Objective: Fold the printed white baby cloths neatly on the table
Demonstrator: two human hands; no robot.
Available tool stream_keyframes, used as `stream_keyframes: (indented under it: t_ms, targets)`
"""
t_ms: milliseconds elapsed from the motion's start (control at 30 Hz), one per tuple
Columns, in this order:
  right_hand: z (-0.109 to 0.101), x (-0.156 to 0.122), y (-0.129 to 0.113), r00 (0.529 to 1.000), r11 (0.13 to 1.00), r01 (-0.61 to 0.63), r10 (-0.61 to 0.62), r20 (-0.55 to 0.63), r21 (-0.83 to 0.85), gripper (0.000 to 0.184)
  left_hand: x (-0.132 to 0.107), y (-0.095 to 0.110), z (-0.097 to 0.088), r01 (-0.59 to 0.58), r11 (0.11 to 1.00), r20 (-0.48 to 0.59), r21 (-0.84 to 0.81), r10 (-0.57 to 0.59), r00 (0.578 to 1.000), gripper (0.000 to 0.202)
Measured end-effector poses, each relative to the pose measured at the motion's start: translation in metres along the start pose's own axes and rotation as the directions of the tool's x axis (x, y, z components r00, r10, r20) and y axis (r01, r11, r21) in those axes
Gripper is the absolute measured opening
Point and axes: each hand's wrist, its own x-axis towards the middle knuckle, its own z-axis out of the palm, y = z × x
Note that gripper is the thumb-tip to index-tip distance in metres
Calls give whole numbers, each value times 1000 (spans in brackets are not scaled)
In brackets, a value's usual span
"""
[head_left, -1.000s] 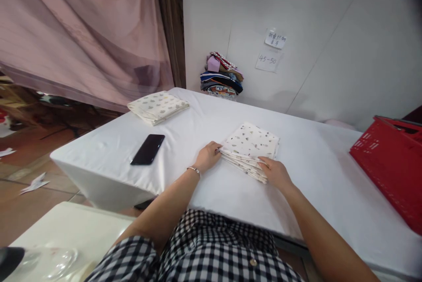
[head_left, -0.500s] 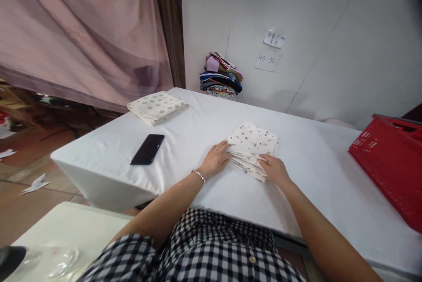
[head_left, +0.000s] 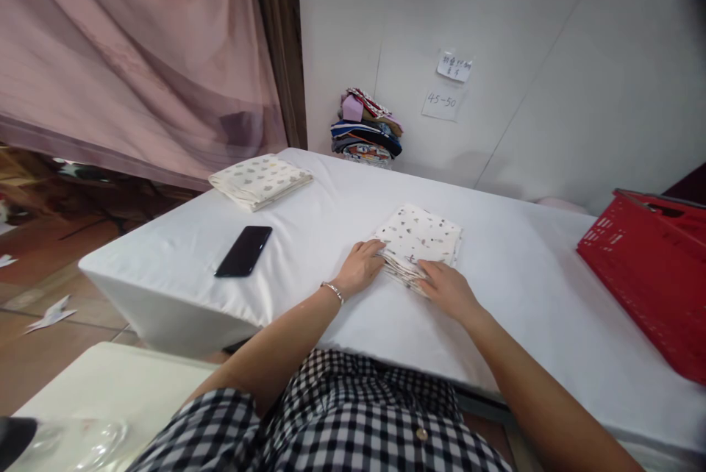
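A white cloth with small grey print lies folded into a layered square on the table. My left hand, a bracelet on its wrist, is closed on the cloth's left corner, fingertips on top. Along the near edge, my right hand has its fingers over the top layer and its thumb by the stacked folds, closed on that edge. Part of the near right side is hidden under this hand. Further left lie a second folded cloth with a leaf-like print and a black phone.
A white-covered table stretches before me. At its right end stands a red plastic basket. Behind the far edge is a pile of folded fabrics against the wall. A pale surface with clear plastic sits at lower left.
My right hand has moved left and inward over the near edge. The top layer now lies flatter over the folds, with less of the loose layers fanned out. My left hand stays at its corner.
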Motion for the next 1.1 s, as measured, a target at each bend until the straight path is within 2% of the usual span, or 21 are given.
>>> stream_keyframes:
  t_ms: [133, 300, 400, 500, 600, 767, 900, 1100]
  targets:
    - [-2, 9, -12, 998, 998, 56, -55, 30, -37, 36, -1, 1, -3, -16, 1000, 5, 10, 16, 1000, 23]
    - [4, 12, -16, 997, 998, 41, -38, 71, -37, 35, -2, -2, 1, -69, 996, -50, -48, 67, 996, 20]
    - [7, 9, -14, 998, 999, 43, -43, 45, 7, 35, -1, -5, 6, -38, 996, -71, -84, 32, 997, 17]
    - [8, 5, -13, 996, 997, 78, -77, 39, -5, 35, 1, -6, 7, -10, 997, -103, -71, 3, 995, 27]
    - [11, 4, -11, 992, 990, 127, -125, 31, -54, 38, 3, -6, 2, -66, 997, -59, -44, 63, 996, 27]
    - [18, 5, -3, 991, 987, 114, -121, -55, -112, 43, 4, -4, -2, -83, 996, -56, 18, 84, 995, 25]
    - [25, 1, -1, 987, 979, 161, -163, -5, -128, 43, 0, -3, -2, -101, 995, -3, 17, 101, 995, 24]
    - [33, -7, -3, 983, 974, 176, -181, -21, -144, 46, 2, 1, -7, -61, 998, -21, -5, 61, 998, 24]
